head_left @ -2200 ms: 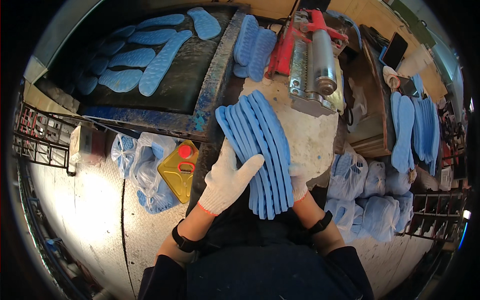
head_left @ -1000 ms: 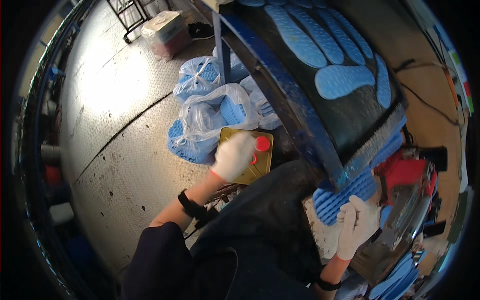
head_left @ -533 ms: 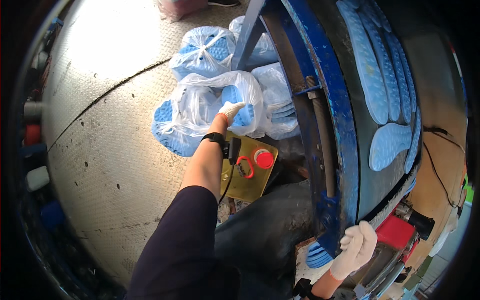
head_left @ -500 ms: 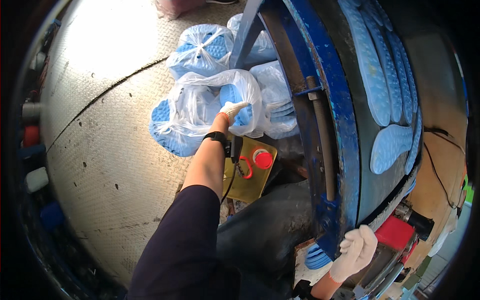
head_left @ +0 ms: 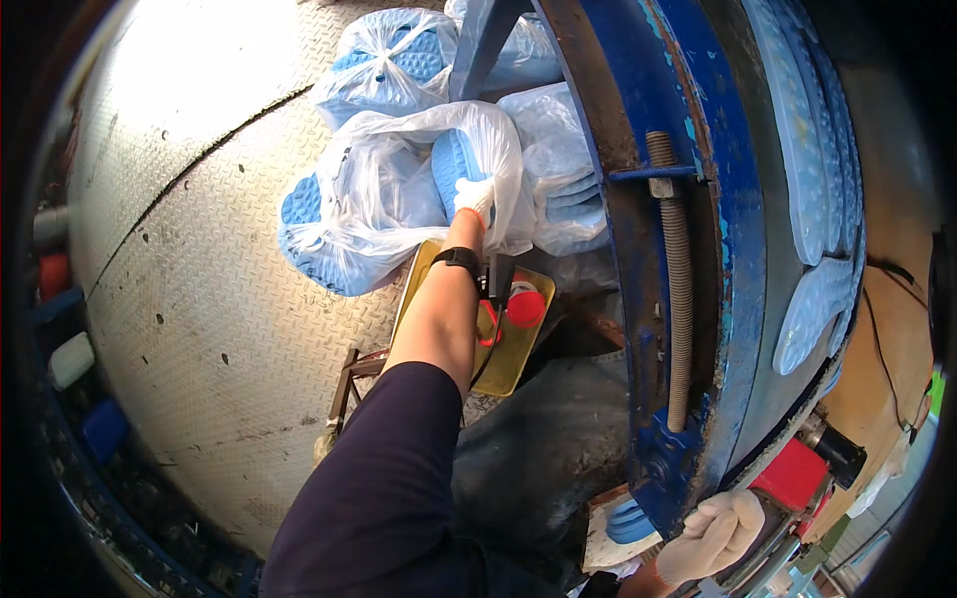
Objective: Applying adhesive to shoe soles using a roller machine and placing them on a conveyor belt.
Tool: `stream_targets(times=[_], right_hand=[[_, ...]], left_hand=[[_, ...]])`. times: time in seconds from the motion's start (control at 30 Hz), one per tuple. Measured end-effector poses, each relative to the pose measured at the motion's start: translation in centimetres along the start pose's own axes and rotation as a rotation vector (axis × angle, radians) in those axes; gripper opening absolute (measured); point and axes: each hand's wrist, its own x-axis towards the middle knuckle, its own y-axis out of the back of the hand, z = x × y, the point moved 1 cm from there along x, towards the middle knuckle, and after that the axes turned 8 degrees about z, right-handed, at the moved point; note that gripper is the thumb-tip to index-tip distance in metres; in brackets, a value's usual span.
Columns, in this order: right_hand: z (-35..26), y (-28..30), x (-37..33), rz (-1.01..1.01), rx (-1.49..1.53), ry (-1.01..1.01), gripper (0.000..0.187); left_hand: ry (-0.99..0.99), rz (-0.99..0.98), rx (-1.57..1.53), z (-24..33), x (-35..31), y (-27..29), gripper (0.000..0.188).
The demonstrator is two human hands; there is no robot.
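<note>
My left hand [head_left: 474, 199], in a white knitted glove, reaches into an open clear plastic bag [head_left: 389, 184]. Its fingers are closed at the lower end of a blue textured shoe sole [head_left: 454, 164] standing in that bag; part of the grip is hidden. More blue soles show through the plastic at the bag's left side. At the lower right, my right hand [head_left: 713, 538], also gloved in white, rests beside the bottom corner of a blue metal frame [head_left: 738, 299]. Its fingers are curled together, and I see nothing in them.
Tied bags of soles [head_left: 389, 65] stand behind and beside the open bag. A yellow can [head_left: 513, 369] with a red cap sits under my left forearm. Light blue soles [head_left: 797, 149] lie on the frame's top. A threaded rod [head_left: 676, 299] runs along the frame. Patterned metal plate [head_left: 219, 299] covers the floor.
My left hand has moved deeper against the sole, and its outstretched finger is now folded in. The view has shifted slightly. My right hand stays by the frame corner.
</note>
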Motion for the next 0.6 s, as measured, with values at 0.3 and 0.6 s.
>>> stream_targets(times=[0.3,0.6], right_hand=[[0.2,-0.1,0.3,-0.046,0.047,0.081,0.023],[-0.2,-0.1,0.2,-0.06,0.201,-0.055,0.021]], left_hand=[[-0.219,-0.213,-0.09,-0.2,1.6,1.4,0.064],[-0.464,-0.331,-0.499,1.3,0.8,14.7,0.052]])
